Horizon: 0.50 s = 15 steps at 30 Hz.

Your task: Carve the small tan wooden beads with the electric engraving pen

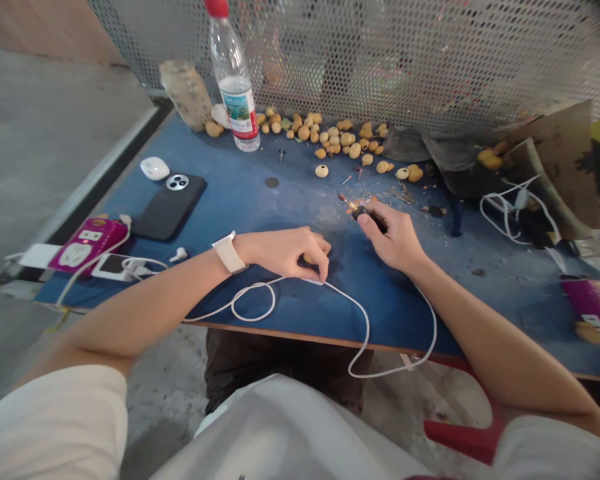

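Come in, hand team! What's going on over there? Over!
Left grip pinching small tan seed. Right grip on black-handled rotary tool. White cable just below left grip.

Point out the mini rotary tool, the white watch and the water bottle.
mini rotary tool (363,213), head view, on its black handle
white watch (229,253), head view, on the strap
water bottle (242,110), head view, on the label

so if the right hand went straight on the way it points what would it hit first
Past the tool in the right hand, probably the pale round seed, though tiny chips near the tip could come first; depth is hard to judge.
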{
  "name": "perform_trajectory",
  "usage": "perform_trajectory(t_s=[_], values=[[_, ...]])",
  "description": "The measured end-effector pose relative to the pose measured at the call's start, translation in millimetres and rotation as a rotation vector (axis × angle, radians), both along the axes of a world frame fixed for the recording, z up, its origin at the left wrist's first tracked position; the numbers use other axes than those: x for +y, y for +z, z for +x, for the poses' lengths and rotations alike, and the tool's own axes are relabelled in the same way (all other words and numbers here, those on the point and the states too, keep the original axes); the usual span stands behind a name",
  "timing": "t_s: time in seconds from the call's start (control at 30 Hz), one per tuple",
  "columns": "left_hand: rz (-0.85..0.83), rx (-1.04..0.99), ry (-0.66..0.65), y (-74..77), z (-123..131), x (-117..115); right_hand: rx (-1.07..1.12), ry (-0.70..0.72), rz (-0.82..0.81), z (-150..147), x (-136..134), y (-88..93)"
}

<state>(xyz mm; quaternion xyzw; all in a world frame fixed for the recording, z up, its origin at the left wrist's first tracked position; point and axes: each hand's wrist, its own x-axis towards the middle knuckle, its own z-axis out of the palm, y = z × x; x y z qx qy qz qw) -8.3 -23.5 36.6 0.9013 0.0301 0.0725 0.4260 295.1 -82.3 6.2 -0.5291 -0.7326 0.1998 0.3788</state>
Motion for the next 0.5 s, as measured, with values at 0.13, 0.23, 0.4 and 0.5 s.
perform_trajectory(t_s=[0.13, 0.23, 0.4, 0.5], values=[[0.048, 0.06, 0.089, 0.9, 0, 2, -0.01, 0.013, 0.024, 0, 0, 0.2], [0.114, 0.107, 0.214, 1.1, -2, 2, -0.011, 0.01, 0.026, 0, 0, -0.6], [0.212, 0.102, 0.329, -5.3, -4, 5, -0.01, -0.004, 0.021, 1, 1, -2.6], [0.238, 0.104, 0.355, -8.8, -5, 6, -0.011, -0.008, 0.028, 1, 1, -3.7]])
